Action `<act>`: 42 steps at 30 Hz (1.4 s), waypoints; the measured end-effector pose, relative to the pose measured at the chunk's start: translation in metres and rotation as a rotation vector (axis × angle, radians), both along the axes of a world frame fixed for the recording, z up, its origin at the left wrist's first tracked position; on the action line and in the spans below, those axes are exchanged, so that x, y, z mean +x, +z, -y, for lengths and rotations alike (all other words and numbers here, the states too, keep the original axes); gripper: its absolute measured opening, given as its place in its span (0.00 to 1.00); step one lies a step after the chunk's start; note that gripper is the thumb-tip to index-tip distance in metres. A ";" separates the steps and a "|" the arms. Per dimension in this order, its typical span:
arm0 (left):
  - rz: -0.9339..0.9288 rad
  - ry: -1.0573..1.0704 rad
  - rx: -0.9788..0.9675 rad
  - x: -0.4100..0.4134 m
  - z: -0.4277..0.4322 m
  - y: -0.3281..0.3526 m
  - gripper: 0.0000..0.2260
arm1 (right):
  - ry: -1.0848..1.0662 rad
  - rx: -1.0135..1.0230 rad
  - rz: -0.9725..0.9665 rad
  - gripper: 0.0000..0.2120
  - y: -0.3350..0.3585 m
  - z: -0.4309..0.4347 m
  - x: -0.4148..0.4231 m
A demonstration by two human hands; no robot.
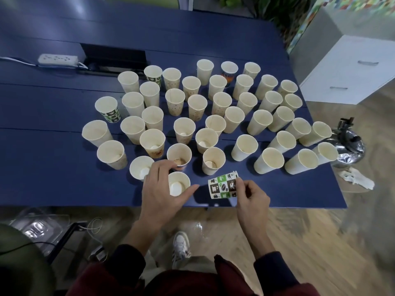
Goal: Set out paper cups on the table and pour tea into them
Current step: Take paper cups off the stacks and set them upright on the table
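Lightly, right fingers (241, 185) pinch cup (221, 186) (sideways).

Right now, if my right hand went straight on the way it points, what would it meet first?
Probably the plain cup beyond the checked cup your right hand holds; height unclear.

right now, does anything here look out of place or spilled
One thing: the green-patterned cup is held tilted on its side, pinched by the right hand, while the other cups stand upright. A shiny patch on the floor below the table edge may be a spill.
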State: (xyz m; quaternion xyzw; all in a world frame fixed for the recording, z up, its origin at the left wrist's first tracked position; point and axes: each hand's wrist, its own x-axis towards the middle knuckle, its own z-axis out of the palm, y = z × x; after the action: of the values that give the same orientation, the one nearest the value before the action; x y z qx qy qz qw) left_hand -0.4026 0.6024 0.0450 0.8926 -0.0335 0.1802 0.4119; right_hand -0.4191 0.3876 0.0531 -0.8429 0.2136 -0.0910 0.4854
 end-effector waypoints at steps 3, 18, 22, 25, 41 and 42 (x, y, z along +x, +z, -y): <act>0.146 -0.112 0.088 0.007 0.016 0.016 0.24 | 0.010 0.004 -0.001 0.17 0.004 -0.002 0.003; -0.163 -0.456 0.374 0.019 0.097 0.002 0.19 | 0.108 0.057 -0.030 0.21 0.039 0.003 -0.006; -0.284 -0.375 0.253 0.018 0.095 -0.006 0.25 | -0.146 -0.034 0.080 0.19 0.049 0.036 -0.002; -0.223 -0.405 0.260 0.016 0.091 -0.016 0.25 | -0.207 -0.096 0.155 0.15 0.062 0.058 0.003; -0.319 -0.448 0.235 0.018 0.091 -0.042 0.35 | 0.259 -0.408 -0.194 0.18 -0.021 0.045 0.006; -0.317 -0.454 0.247 0.018 0.090 -0.041 0.36 | 0.251 -0.409 -0.190 0.20 -0.021 0.045 0.007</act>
State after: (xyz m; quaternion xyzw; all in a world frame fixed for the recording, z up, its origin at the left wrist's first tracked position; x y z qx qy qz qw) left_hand -0.3850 0.5121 0.0038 0.9226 -0.1892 -0.0635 0.3301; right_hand -0.4123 0.3423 0.0317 -0.9483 0.1292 0.0084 0.2899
